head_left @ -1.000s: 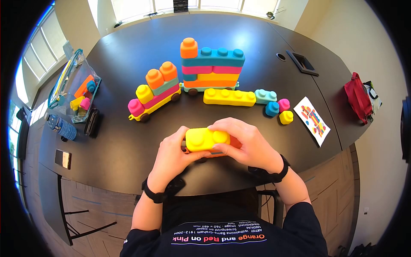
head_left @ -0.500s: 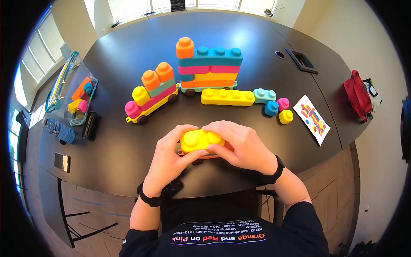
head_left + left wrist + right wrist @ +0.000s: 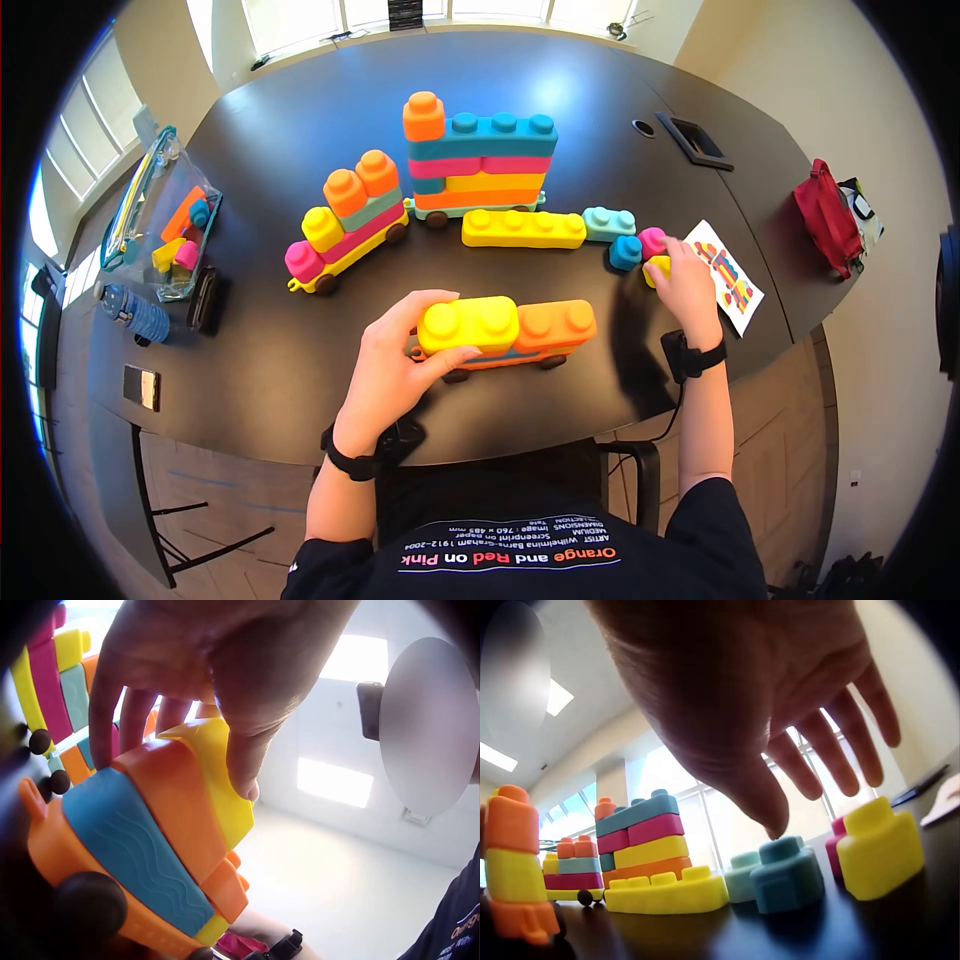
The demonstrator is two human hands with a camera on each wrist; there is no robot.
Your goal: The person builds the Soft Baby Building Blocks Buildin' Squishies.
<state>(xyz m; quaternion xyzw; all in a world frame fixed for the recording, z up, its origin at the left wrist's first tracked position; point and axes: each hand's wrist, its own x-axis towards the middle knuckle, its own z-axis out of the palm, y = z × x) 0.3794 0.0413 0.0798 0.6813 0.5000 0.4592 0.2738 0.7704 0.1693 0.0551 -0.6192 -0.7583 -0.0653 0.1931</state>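
Note:
My left hand (image 3: 392, 365) grips a yellow two-stud block (image 3: 468, 324) atop a small wheeled stack, thumb in front and fingers behind. Orange blocks (image 3: 556, 328) fill the stack's right end; the left wrist view shows a blue block (image 3: 135, 840) lower down, over an orange wheeled base. My right hand (image 3: 690, 290) hovers with spread fingers above the loose blocks at the right. Below it in the right wrist view stand a yellow block (image 3: 880, 851) and a dark teal block (image 3: 786, 877). A pink block (image 3: 651, 240) lies just behind.
Behind stand a wheeled train car (image 3: 350, 245) and a taller stack (image 3: 480, 165). A long yellow block (image 3: 523, 229) touches a light teal one (image 3: 609, 223). A printed card (image 3: 738, 285) lies right; a clear bag (image 3: 165, 220), bottle (image 3: 135, 310) and phone (image 3: 141, 387) are left.
My right hand has left the stack and moved right to the loose blocks, uncovering the orange blocks. My left hand still holds the yellow block.

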